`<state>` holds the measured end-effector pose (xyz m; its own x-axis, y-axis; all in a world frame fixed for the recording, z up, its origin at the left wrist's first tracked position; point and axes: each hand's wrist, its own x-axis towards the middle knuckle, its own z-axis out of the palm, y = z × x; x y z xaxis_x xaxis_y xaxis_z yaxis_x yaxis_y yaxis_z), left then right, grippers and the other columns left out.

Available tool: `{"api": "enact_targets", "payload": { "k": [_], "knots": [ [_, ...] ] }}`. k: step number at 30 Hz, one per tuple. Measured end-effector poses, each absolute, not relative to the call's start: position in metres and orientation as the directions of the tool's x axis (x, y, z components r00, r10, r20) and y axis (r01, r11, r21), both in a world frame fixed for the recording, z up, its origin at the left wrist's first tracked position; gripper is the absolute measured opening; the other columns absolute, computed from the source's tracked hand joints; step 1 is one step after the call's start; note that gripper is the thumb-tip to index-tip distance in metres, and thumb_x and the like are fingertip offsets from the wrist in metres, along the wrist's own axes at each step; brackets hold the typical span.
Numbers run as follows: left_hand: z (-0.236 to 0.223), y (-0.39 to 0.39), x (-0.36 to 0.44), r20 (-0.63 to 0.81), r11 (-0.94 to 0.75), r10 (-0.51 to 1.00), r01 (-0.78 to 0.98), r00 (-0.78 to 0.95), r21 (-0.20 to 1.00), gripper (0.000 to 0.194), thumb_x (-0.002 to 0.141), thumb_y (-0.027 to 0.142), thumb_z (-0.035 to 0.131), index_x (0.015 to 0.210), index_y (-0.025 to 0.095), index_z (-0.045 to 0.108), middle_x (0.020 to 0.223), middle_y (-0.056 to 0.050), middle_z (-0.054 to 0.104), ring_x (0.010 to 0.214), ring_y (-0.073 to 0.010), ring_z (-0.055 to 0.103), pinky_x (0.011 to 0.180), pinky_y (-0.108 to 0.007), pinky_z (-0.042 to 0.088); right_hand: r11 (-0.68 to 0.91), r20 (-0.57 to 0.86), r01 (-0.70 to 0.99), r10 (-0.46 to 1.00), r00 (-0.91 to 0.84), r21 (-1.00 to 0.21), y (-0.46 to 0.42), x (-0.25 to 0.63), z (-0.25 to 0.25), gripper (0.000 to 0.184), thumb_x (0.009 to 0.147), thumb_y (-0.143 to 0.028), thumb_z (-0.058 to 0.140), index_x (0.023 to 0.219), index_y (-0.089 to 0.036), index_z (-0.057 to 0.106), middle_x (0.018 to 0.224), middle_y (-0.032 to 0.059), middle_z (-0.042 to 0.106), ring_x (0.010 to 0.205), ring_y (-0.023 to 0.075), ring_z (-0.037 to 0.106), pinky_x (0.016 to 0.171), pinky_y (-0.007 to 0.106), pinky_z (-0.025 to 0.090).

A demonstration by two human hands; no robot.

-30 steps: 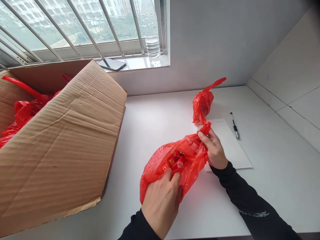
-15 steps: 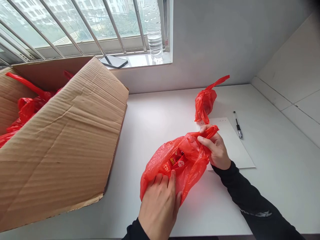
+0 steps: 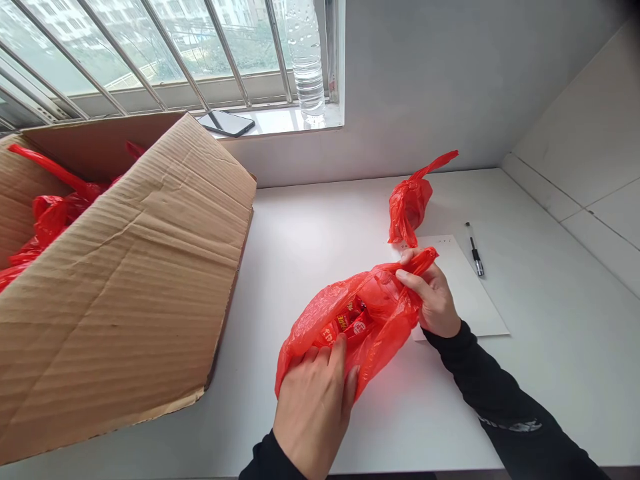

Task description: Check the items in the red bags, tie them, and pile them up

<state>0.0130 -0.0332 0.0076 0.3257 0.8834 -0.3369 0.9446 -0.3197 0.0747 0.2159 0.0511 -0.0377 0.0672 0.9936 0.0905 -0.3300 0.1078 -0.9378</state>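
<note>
left hand (image 3: 311, 408) just slid back so more packets (image 3: 345, 323) show, right hand (image 3: 438, 301) has fingers (image 3: 413, 281) clamped on the bag (image 3: 320, 312), can't tell left's from here

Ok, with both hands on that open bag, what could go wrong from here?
The bag might tear: its plastic looks thin, and the right hand grips one bunched end while the left hand is at its mouth. The red packets could spill if the bag tips, since the mouth gapes open. The right hand is also close to the paper, so a sideways move might shift it.
</note>
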Motion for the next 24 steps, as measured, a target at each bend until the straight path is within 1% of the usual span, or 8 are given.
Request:
{"api": "enact_targets", "payload": {
  "k": [2, 5, 8, 11, 13, 16, 19, 24],
  "knots": [
    [0.005, -0.032, 0.012, -0.324, -0.317, 0.893, 0.948, 0.312, 0.04, 0.047, 0.1, 0.022, 0.037, 0.143, 0.005, 0.047, 0.087, -0.013, 0.072, 0.084, -0.0321, 0.072, 0.07, -0.046, 0.059, 0.118, 0.1, -0.327, 0.992, 0.072, -0.937, 0.051, 0.216, -0.038, 0.012, 0.088, -0.029, 0.067, 0.094, -0.026, 0.058, 0.078, -0.002, 0.055, 0.065, 0.0152, 0.053, 0.063, 0.031, 0.045],
    [0.004, -0.028, 0.012, -0.335, -0.307, 0.896, 0.952, 0.29, 0.004, 0.044, 0.1, 0.023, 0.036, 0.138, 0.005, 0.052, 0.08, -0.011, 0.071, 0.077, -0.0324, 0.072, 0.063, -0.045, 0.058, 0.128, 0.11, -0.322, 0.991, 0.074, -0.938, 0.051, 0.215, -0.038, 0.011, 0.088, -0.028, 0.067, 0.094, -0.026, 0.058, 0.079, -0.0019, 0.054, 0.067, 0.0151, 0.053, 0.065, 0.031, 0.045],
    [0.006, -0.022, 0.013, -0.299, -0.304, 0.908, 0.952, 0.295, 0.014, 0.041, 0.101, 0.025, 0.036, 0.132, 0.011, 0.058, 0.081, -0.009, 0.071, 0.073, -0.0302, 0.072, 0.06, -0.042, 0.056, 0.125, 0.101, -0.312, 0.991, 0.092, -0.942, 0.051, 0.215, -0.039, 0.012, 0.087, -0.029, 0.068, 0.094, -0.026, 0.059, 0.081, -0.0013, 0.054, 0.069, 0.0156, 0.053, 0.066, 0.031, 0.045],
    [0.005, -0.016, 0.017, -0.246, -0.353, 0.904, 0.935, 0.349, 0.03, 0.046, 0.101, 0.026, 0.038, 0.145, 0.021, 0.047, 0.091, -0.008, 0.072, 0.078, -0.0291, 0.072, 0.057, -0.039, 0.055, 0.127, 0.097, -0.299, 0.989, 0.115, -0.946, 0.051, 0.215, -0.04, 0.014, 0.085, -0.03, 0.07, 0.093, -0.025, 0.059, 0.086, -0.0002, 0.054, 0.071, 0.0158, 0.053, 0.066, 0.031, 0.046],
    [0.004, -0.013, 0.018, -0.255, -0.361, 0.898, 0.932, 0.357, 0.032, 0.048, 0.101, 0.025, 0.039, 0.148, 0.022, 0.043, 0.094, -0.008, 0.072, 0.082, -0.0299, 0.072, 0.055, -0.038, 0.054, 0.127, 0.095, -0.293, 0.988, 0.121, -0.948, 0.052, 0.215, -0.041, 0.016, 0.084, -0.031, 0.07, 0.093, -0.025, 0.059, 0.086, -0.0001, 0.054, 0.071, 0.0158, 0.053, 0.065, 0.031, 0.046],
    [0.004, -0.011, 0.017, -0.285, -0.316, 0.906, 0.948, 0.314, 0.038, 0.041, 0.101, 0.026, 0.035, 0.136, 0.016, 0.056, 0.087, -0.009, 0.072, 0.078, -0.0304, 0.072, 0.053, -0.038, 0.053, 0.122, 0.086, -0.295, 0.988, 0.132, -0.948, 0.053, 0.216, -0.042, 0.016, 0.084, -0.031, 0.07, 0.094, -0.025, 0.058, 0.084, -0.0005, 0.054, 0.071, 0.0159, 0.053, 0.065, 0.031, 0.045],
    [0.005, -0.009, 0.015, -0.282, -0.283, 0.916, 0.958, 0.285, 0.047, 0.04, 0.103, 0.027, 0.032, 0.127, 0.015, 0.061, 0.076, -0.007, 0.07, 0.067, -0.0294, 0.07, 0.051, -0.038, 0.05, 0.121, 0.085, -0.312, 0.988, 0.127, -0.942, 0.053, 0.215, -0.042, 0.015, 0.084, -0.03, 0.07, 0.094, -0.025, 0.059, 0.084, -0.0008, 0.055, 0.071, 0.0155, 0.054, 0.067, 0.031, 0.045],
    [0.002, 0.002, 0.019, -0.202, -0.38, 0.902, 0.924, 0.382, 0.048, 0.044, 0.101, 0.027, 0.038, 0.144, 0.026, 0.048, 0.078, -0.005, 0.069, 0.065, -0.0286, 0.069, 0.048, -0.035, 0.047, 0.132, 0.092, -0.305, 0.986, 0.141, -0.943, 0.053, 0.213, -0.041, 0.016, 0.083, -0.029, 0.071, 0.093, -0.025, 0.059, 0.086, -0.001, 0.055, 0.071, 0.0152, 0.054, 0.066, 0.031, 0.045]
  ]
}}
